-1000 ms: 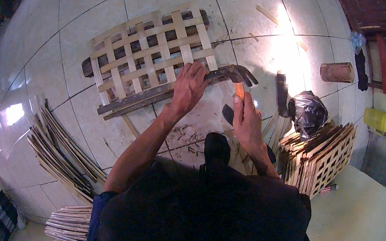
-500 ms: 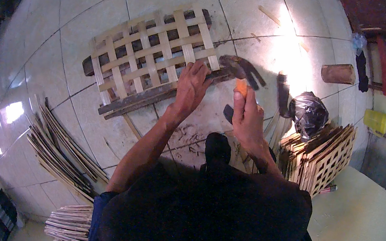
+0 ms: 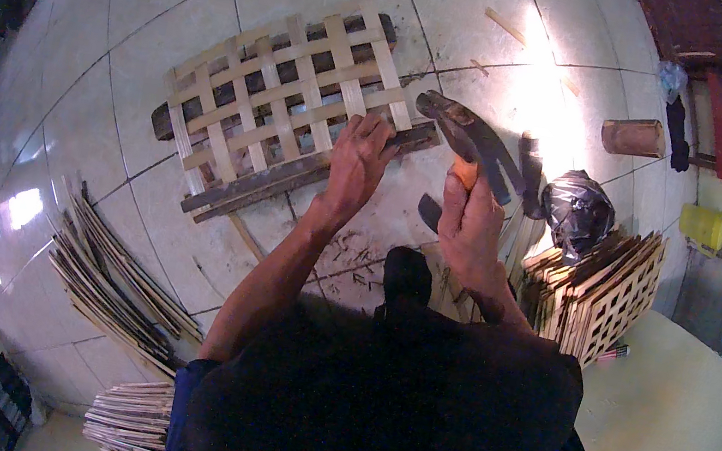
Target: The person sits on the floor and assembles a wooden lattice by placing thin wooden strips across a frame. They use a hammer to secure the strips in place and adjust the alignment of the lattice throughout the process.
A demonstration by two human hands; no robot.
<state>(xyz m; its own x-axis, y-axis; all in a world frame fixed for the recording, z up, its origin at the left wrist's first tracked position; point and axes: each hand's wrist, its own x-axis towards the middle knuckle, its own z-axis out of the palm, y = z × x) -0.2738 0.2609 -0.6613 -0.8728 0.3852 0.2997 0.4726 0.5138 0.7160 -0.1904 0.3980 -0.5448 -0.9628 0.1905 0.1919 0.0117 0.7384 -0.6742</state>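
A claw hammer (image 3: 472, 138) with a dark head and an orange handle is gripped in my right hand (image 3: 472, 219), its head raised off the floor. On the tiles ahead lies a woven panel of pale bamboo strips (image 3: 303, 84). A dark wooden bar (image 3: 261, 178) runs along its near edge. My left hand (image 3: 358, 158) rests at that edge near the bar's right end, fingers curled and pressed together. What those fingers pinch, if anything, is too small to tell.
Loose thin strips (image 3: 115, 277) lie at left, above a bundle of sticks (image 3: 128, 419). Several finished-looking lattice panels (image 3: 603, 294) stand stacked at right beside a black plastic bag (image 3: 578, 211). Beyond are a brown cylinder (image 3: 633, 136) and a yellow container (image 3: 702, 226).
My right hand has lifted the hammer; its head has moved up and right, away from the bar's end. The left hand and the panel stay almost where they were.
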